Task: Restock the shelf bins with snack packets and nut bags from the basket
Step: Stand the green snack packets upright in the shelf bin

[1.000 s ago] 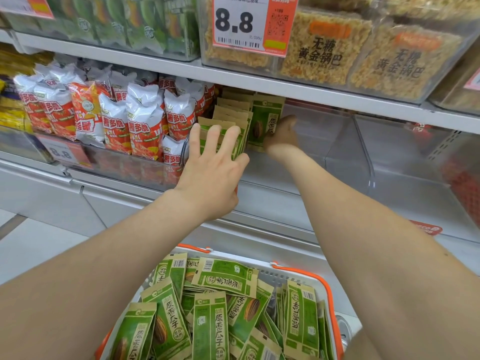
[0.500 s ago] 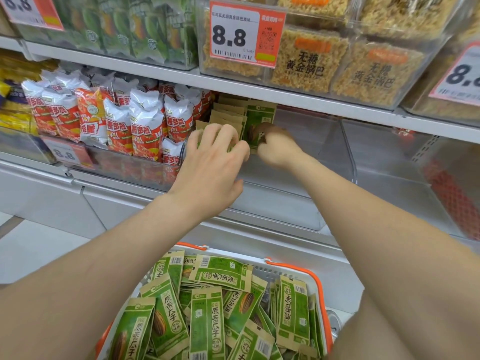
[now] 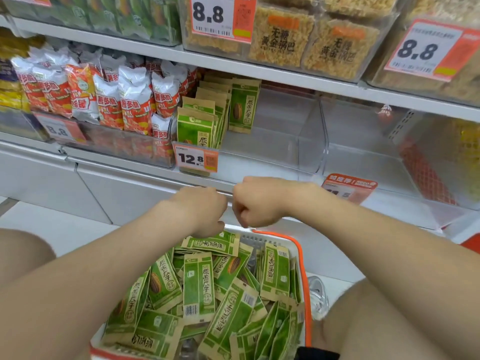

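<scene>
Your left hand (image 3: 205,211) and right hand (image 3: 255,203) hung side by side over the basket (image 3: 302,258). The right was curled and empty; the left's fingers were hidden, so its grip was unclear. Green seed packets (image 3: 198,287) lay heaped in the basket. You'd best have squared a small stack, faces forward, for the clear bin (image 3: 272,141).

Price tag (image 3: 196,159) just above the left hand (image 3: 205,210): "12.8"; upper tag (image 3: 220,19), far higher, reads "8.8". Rice-crust packs (image 3: 281,38) high above the right hand (image 3: 255,203) read "无糖 黄金锅巴"; green packets (image 3: 198,287) beneath both hands read "原香瓜子".
</scene>
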Demonstrator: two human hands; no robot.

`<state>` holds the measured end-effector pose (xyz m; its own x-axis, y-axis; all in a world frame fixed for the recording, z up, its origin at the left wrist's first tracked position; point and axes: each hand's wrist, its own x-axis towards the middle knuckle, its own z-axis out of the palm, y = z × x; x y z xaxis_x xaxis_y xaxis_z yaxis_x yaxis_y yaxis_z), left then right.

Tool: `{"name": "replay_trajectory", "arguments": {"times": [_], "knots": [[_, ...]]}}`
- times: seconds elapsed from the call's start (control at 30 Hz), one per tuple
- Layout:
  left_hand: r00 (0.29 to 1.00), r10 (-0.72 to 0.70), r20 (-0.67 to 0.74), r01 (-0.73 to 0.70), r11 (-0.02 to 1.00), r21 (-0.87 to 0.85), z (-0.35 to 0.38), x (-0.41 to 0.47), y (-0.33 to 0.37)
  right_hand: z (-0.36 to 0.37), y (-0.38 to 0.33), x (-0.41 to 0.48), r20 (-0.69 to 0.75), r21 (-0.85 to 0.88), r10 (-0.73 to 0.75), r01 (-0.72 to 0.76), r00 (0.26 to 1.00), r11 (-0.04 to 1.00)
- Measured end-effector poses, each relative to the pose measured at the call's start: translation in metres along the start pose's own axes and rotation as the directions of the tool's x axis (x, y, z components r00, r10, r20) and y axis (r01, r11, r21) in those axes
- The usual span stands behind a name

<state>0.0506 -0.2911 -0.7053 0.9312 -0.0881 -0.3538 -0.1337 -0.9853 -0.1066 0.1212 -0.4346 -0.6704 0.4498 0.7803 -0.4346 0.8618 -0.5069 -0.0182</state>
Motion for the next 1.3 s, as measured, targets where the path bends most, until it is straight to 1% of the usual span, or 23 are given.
{"name": "replay_trajectory", "arguments": {"times": [0.1, 0.23, 0.3, 0.37, 0.43, 0.53, 0.67, 0.77, 0.87, 0.93, 1.07, 1.1, 1.17, 1.23, 1.3], "knots": [[0.987, 0.105, 0.124, -0.099, 0.993, -0.060, 0.014, 0.001, 0.019, 0.044, -0.008, -0.007, 0.230, -0.075, -0.012, 0.031, 0.973, 0.997], [0.952, 0.182, 0.245, -0.173, 0.983, -0.055, 0.024, 0.004, 0.037, 0.097, -0.010, -0.011, 0.463, -0.122, -0.006, 0.071, 0.886, 0.990], [0.939, 0.205, 0.275, -0.203, 0.979, -0.036, 0.027, 0.007, 0.043, 0.120, -0.012, -0.012, 0.565, -0.141, -0.045, 0.150, 0.824, 0.979], [0.932, 0.215, 0.292, -0.221, 0.975, -0.011, 0.030, 0.011, 0.047, 0.137, -0.013, -0.015, 0.619, -0.168, -0.079, 0.230, 0.781, 0.958], [0.929, 0.222, 0.298, -0.237, 0.971, 0.015, 0.032, 0.015, 0.051, 0.149, -0.013, -0.017, 0.599, -0.190, -0.112, 0.277, 0.793, 0.942], [0.926, 0.238, 0.294, -0.258, 0.966, 0.031, 0.032, 0.020, 0.057, 0.155, -0.011, -0.021, 0.552, -0.180, -0.103, 0.238, 0.827, 0.954], [0.922, 0.252, 0.293, -0.264, 0.965, 0.002, 0.035, 0.023, 0.057, 0.149, -0.006, -0.016, 0.515, -0.135, -0.127, 0.226, 0.848, 0.965], [0.920, 0.240, 0.310, -0.253, 0.967, 0.003, 0.037, 0.020, 0.052, 0.145, -0.004, -0.011, 0.540, -0.123, -0.108, 0.206, 0.835, 0.971], [0.922, 0.220, 0.318, -0.235, 0.972, 0.006, 0.043, 0.017, 0.044, 0.153, -0.008, -0.015, 0.586, -0.209, -0.095, 0.263, 0.805, 0.942], [0.920, 0.223, 0.323, -0.238, 0.971, 0.006, 0.046, 0.015, 0.042, 0.158, -0.011, -0.017, 0.583, -0.249, -0.092, 0.285, 0.807, 0.926], [0.912, 0.258, 0.320, -0.247, 0.966, -0.075, 0.044, 0.015, 0.046, 0.149, -0.014, -0.013, 0.547, -0.236, -0.111, 0.280, 0.830, 0.931], [0.913, 0.262, 0.312, -0.245, 0.965, -0.095, 0.043, 0.016, 0.047, 0.144, -0.013, -0.011, 0.538, -0.220, -0.103, 0.257, 0.837, 0.941], [0.922, 0.250, 0.296, -0.223, 0.967, -0.121, 0.042, 0.020, 0.046, 0.131, -0.010, -0.007, 0.512, -0.128, -0.102, 0.193, 0.853, 0.973], [0.939, 0.212, 0.270, -0.184, 0.975, -0.124, 0.043, 0.022, 0.044, 0.113, -0.006, -0.004, 0.431, -0.024, -0.112, 0.135, 0.895, 0.991], [0.948, 0.168, 0.270, -0.145, 0.984, -0.103, 0.040, 0.023, 0.039, 0.098, 0.001, -0.001, 0.309, 0.076, -0.132, 0.114, 0.942, 0.991]]}}
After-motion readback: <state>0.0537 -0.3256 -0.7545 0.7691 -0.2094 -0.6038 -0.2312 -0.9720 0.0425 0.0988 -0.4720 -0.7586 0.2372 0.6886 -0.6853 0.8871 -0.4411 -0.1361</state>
